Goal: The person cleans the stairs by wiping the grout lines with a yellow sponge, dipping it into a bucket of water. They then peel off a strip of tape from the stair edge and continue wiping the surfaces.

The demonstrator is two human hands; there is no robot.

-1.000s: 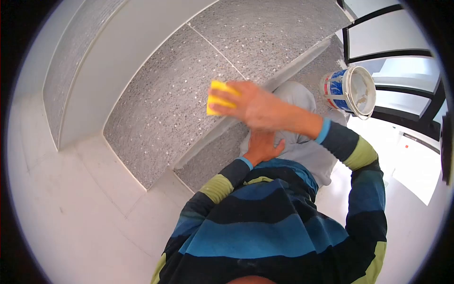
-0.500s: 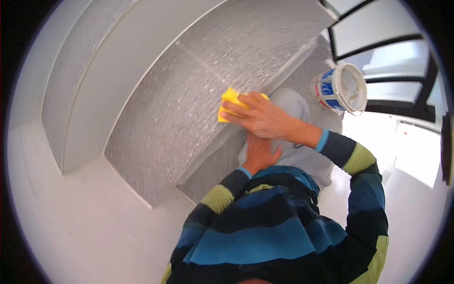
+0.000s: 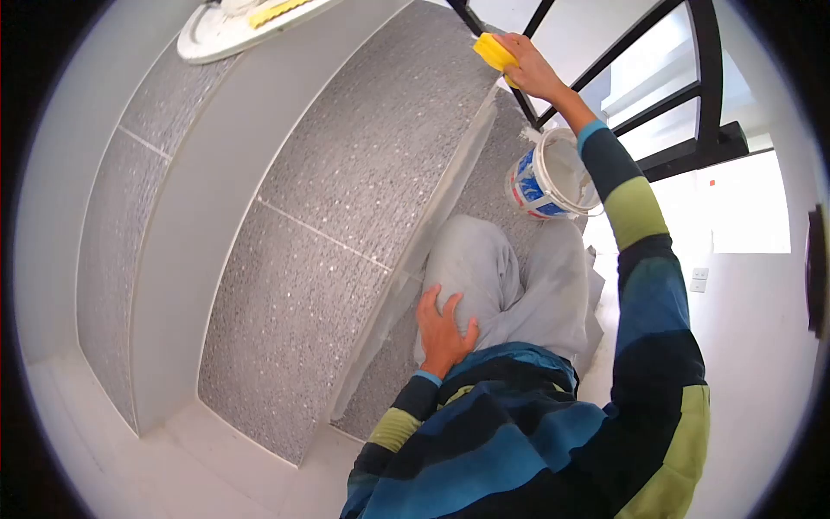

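A yellow sponge (image 3: pixel 493 51) is gripped in my right hand (image 3: pixel 534 71), at the far end of the grey speckled stair tread (image 3: pixel 372 147), right by the foot of the black railing (image 3: pixel 521 104). My right arm reaches far forward over the bucket side. On the thigh of my light grey trousers (image 3: pixel 480 259) rests my left hand (image 3: pixel 444 333), its fingers spread and holding nothing. A white bucket (image 3: pixel 529 186) with blue and red markings stands on the lower step in front of my knees, its inside smeared with pale material.
Up on a higher step at the left lies a round white lid (image 3: pixel 203 45) with a yellow toothed strip (image 3: pixel 278 11) on it. A pale joint line (image 3: pixel 324 231) crosses the tread. Plain walls (image 3: pixel 73 415) border the steps on the left. Black rails (image 3: pixel 657 112) run along the right.
My right hand has carried the sponge from the middle of the tread forward to the railing end. My left hand now lies apart from it on my thigh. The view has shifted, showing the lid.
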